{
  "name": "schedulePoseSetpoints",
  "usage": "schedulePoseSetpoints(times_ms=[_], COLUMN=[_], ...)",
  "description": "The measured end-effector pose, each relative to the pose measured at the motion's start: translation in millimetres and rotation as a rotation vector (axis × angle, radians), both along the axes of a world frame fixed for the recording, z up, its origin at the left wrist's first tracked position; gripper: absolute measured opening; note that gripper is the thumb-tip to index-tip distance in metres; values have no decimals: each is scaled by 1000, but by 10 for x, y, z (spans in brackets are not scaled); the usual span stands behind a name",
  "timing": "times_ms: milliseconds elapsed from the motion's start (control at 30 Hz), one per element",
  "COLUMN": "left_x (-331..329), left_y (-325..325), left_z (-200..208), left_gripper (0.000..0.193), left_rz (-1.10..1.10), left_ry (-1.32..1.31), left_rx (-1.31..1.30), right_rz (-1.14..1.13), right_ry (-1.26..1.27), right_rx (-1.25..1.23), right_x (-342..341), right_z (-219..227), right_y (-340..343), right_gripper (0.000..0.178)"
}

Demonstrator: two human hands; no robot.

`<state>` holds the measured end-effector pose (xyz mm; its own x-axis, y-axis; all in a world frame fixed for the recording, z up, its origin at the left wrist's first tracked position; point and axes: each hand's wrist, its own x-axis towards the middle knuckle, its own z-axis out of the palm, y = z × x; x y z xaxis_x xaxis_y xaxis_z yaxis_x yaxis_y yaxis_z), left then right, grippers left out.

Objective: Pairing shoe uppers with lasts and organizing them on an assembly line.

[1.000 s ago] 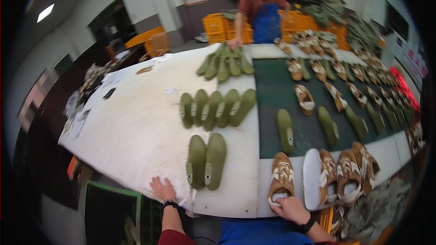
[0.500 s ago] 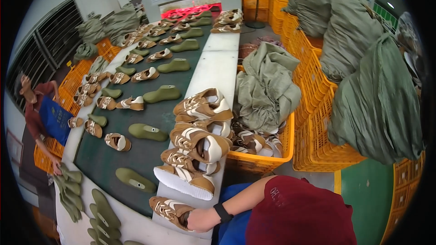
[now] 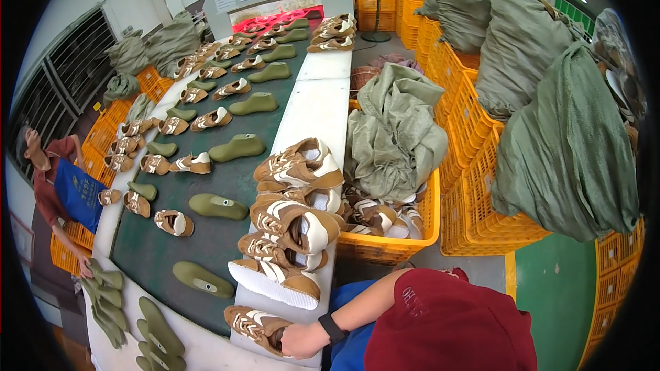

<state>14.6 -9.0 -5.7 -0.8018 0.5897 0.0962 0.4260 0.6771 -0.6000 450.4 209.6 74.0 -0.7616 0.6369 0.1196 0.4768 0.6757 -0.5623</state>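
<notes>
My right hand reaches in from the lower right, a black band on its wrist. Its fingers go into the opening of a brown sneaker with white stripes, which it grips near the front end of a white ledge; the fingertips are hidden inside the shoe. My left hand does not show. Just beyond, more sneakers of the same kind are piled on the white ledge. The lowest of them lies on its side, its white sole turned toward me. Left of the held shoe, a green shoe last lies on the dark belt.
Rows of sneakers and green lasts line the dark belt. Several lasts lie on the near table. A co-worker in a blue apron stands across, touching other lasts. At right are orange crates and green sacks.
The whole view shifts slightly, so most things sit a little further left and lower. My right hand stays in the sneaker, nearly in the same place.
</notes>
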Motion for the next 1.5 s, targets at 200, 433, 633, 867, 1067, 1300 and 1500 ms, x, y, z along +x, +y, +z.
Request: schedulePoseSetpoints(times_ms=[200,433,633,867,1067,1300,1500], left_x=[41,15,-482,11,13,92,203], left_y=[-76,-70,-302,-56,-111,178,147], left_z=[75,3,-446,-29,32,8,148], left_gripper=[44,42,42,42,40,54,46], left_rz=[85,130,1,98,178,268,322], left_ry=[-221,-188,-80,-118,-173,-232,-170], left_rx=[339,323,266,128,414,794,878], right_rz=[3,-3,-13,-11,13,38,107], right_ry=[8,36,40,4,-13,-84,-158], right_rx=[-6,20,37,15,22,-104,-85], right_x=[-15,-18,-26,-12,-65,48,21], right_z=[32,-32,-36,-29,-47,28,216], right_y=[6,-3,-9,-8,-23,52,46], right_gripper=[20,20,20,20,19,18,22])
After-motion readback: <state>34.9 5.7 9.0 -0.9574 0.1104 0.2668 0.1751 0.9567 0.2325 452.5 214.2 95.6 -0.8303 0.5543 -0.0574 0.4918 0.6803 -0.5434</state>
